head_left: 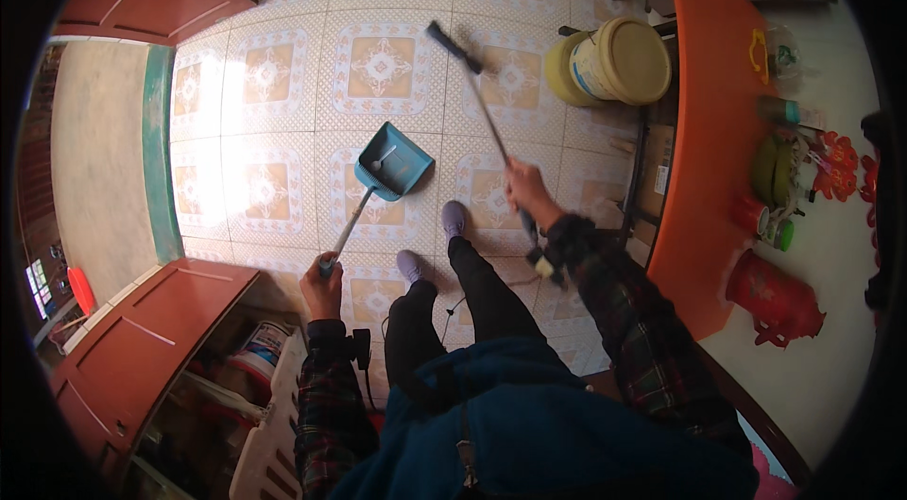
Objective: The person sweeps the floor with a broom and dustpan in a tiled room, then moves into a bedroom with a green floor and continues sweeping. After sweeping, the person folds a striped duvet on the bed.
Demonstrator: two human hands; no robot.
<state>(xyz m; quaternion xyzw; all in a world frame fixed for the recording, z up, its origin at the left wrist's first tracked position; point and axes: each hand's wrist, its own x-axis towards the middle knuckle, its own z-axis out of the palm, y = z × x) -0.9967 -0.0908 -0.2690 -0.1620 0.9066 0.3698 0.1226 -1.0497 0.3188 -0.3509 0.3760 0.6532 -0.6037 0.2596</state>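
Note:
My left hand (322,292) is closed round the grip of a long-handled blue dustpan (412,177). The pan rests on the patterned tile floor ahead of my feet, tilted slightly, with a small pale spoon-shaped piece (385,157) inside it. In my right hand (529,190), the fingers wrap the thin stick of a broom (488,118). Its dark narrow head (455,49) is up and to the right of the pan, apart from it and blurred; whether it touches the floor I cannot tell.
Pale yellow lidded buckets (638,61) stand at the right, beside a table with an orange edge (694,179). Its top carries a red jug-like vessel (775,300) and small containers. On the left are a red cabinet (142,335), a white slotted crate (272,434) and a green-edged doorway sill (161,155).

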